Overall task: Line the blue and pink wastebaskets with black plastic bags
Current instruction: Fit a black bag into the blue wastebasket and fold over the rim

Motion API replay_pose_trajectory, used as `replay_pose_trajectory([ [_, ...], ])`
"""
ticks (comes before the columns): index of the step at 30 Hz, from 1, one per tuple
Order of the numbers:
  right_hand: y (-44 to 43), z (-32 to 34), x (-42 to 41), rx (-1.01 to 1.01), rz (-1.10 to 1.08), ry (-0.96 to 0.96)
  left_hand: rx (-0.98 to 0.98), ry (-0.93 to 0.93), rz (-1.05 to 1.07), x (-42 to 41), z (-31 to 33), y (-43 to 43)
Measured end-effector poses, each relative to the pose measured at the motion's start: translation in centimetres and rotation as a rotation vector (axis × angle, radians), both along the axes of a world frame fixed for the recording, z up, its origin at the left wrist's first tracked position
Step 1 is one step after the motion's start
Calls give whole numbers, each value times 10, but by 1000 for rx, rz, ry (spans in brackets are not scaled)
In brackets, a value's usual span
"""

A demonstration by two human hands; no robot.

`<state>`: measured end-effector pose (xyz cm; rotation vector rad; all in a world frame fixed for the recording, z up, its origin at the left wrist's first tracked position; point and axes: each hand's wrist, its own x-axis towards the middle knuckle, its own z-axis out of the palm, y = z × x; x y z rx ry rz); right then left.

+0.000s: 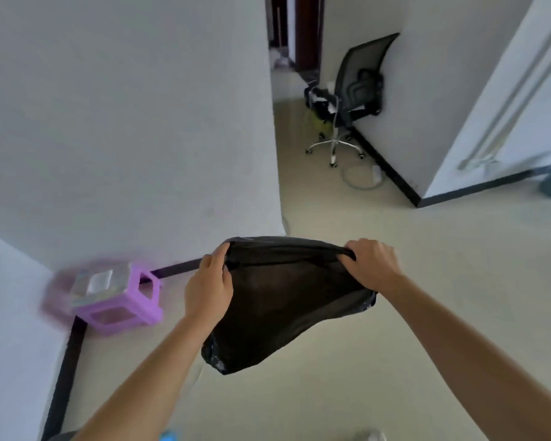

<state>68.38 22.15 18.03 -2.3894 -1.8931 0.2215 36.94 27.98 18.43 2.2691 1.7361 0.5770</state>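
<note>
A black plastic bag [283, 300] hangs in the air in front of me, its mouth stretched between both hands. My left hand [209, 288] grips the left side of the rim, and my right hand [371, 264] pinches the right side. The bag billows down toward the floor. A small bit of blue [167, 436] shows at the bottom edge; I cannot tell what it is. No wastebasket shows whole in this view.
A purple plastic stool [121, 297] with a shiny packet on top stands in the wall corner at left. A black office chair [347, 100] stands by the far wall near a doorway. A white cord [360, 178] lies on the beige floor [427, 281].
</note>
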Motion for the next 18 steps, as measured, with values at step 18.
replay_pose_trajectory([
  [18, -225, 4, 551, 136, -770, 10, 101, -92, -803, 676, -5, -21],
])
